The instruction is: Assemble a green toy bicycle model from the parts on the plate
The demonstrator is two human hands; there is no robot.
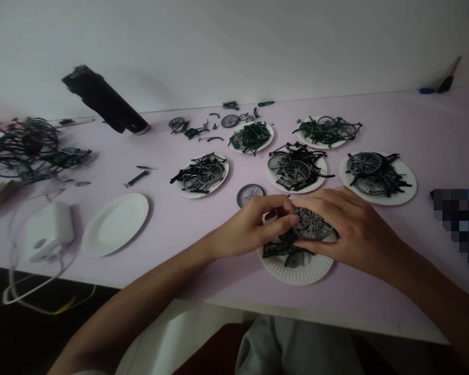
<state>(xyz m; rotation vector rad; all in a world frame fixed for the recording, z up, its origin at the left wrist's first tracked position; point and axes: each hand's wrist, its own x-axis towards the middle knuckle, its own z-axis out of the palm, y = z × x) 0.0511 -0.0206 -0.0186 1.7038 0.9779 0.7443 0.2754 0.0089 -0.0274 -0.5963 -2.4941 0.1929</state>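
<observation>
Two bare hands work low over a pinkish counter (219, 284), seen from above. The right hand (349, 224) comes in from the lower right, its back arched and its fingers curved over a grey spoked wheel (316, 225), thumb along the near edge, so the wheel is held in its curl. The left hand (258, 225) comes from the lower left, wrist low, thumb and forefinger bent towards each other in a narrow pinch beside the wheel; whether anything is caught between them, I cannot tell. The held wheel is above a fluted paper plate (297, 275) of dark parts at the counter's near edge. Just behind the left hand lies a loose wheel (245, 196). At the back left, a black cylindrical device (109, 101) leans at a slant; a tiny pale mark near its base is too small to read
</observation>
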